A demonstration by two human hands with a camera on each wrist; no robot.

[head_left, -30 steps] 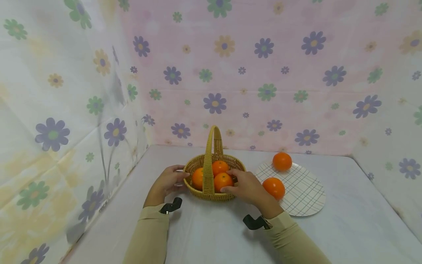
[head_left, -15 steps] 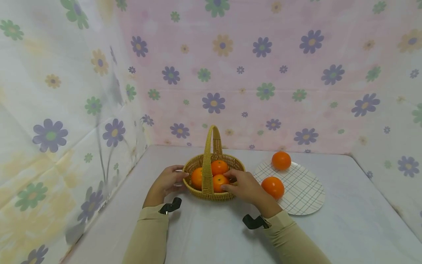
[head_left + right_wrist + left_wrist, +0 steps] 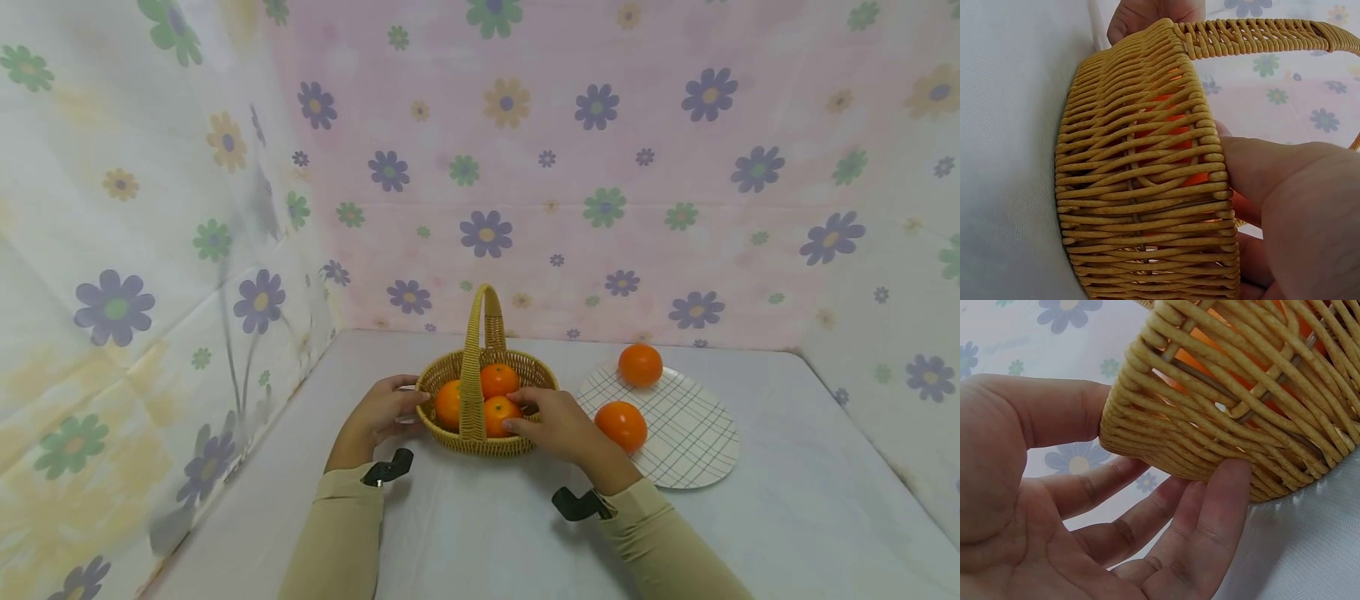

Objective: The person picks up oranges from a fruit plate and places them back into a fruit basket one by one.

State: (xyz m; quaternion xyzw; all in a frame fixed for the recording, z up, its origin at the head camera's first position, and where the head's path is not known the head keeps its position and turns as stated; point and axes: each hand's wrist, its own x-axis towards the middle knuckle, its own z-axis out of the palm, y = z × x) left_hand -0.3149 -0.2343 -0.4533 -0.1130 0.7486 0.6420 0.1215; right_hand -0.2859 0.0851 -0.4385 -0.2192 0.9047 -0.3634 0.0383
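From the head camera, the wicker basket point(image 3: 506, 447) sits between the 2 hands, its long axis running left to right, its handle point(image 3: 471, 367) arching front to back. The left hand point(image 3: 382, 412) holds the left rim; the right hand point(image 3: 561, 421) crosses the right rim, thumb and fingers narrow on the front orange point(image 3: 498, 419), just left of its fingertips. The checked plate point(image 3: 697, 442) (nearer the right hand) lies to the right.

Left wrist: 1 digit passes behind the rim; others touch the outer wall.

Right wrist: the woven wall partly hides the fingers.
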